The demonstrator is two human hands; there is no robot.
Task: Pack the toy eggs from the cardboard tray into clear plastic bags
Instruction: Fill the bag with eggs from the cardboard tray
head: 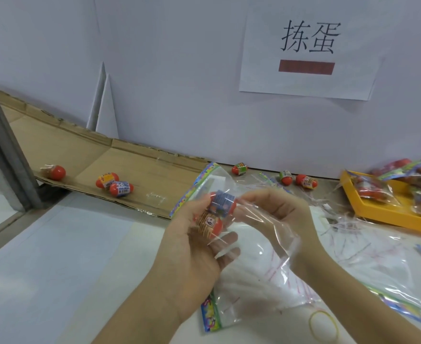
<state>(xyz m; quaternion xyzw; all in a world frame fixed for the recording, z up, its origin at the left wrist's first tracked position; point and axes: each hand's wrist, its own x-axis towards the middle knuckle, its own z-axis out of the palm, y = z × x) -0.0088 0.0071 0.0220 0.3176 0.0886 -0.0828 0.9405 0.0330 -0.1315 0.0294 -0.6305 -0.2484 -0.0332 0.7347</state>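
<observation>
Two toy eggs (215, 213) sit in our left hand (192, 247), one stacked above the other, and that grip is curled around them with the clear plastic bag (249, 219) draped over them. Our right hand (276, 214) pinches the film of the same bag near its mouth, its grip closed on plastic alone. We cannot tell whether the eggs are already inside the bag or only behind a layer of it; the film is too transparent to read.

We judge the main risk to be a slip: the eggs are round and smooth, the left fingers (225, 244) cup them only loosely, and a tug from the right hand could roll one out onto the bench (68, 256). The thin film could also fold shut and block the opening.

Three more eggs (114, 184) lie on the cardboard tray (130, 160) at the far left of the bench, and three others (287, 177) rest along the far edge against the wall. A yellow tray (388, 217) of filled bags at the far right corner is blurred and cut off by the frame. Spare bags (390, 269) spread along the right side overlap, so we cannot count them. A yellow rubber band (324, 324) lies near the near edge.
</observation>
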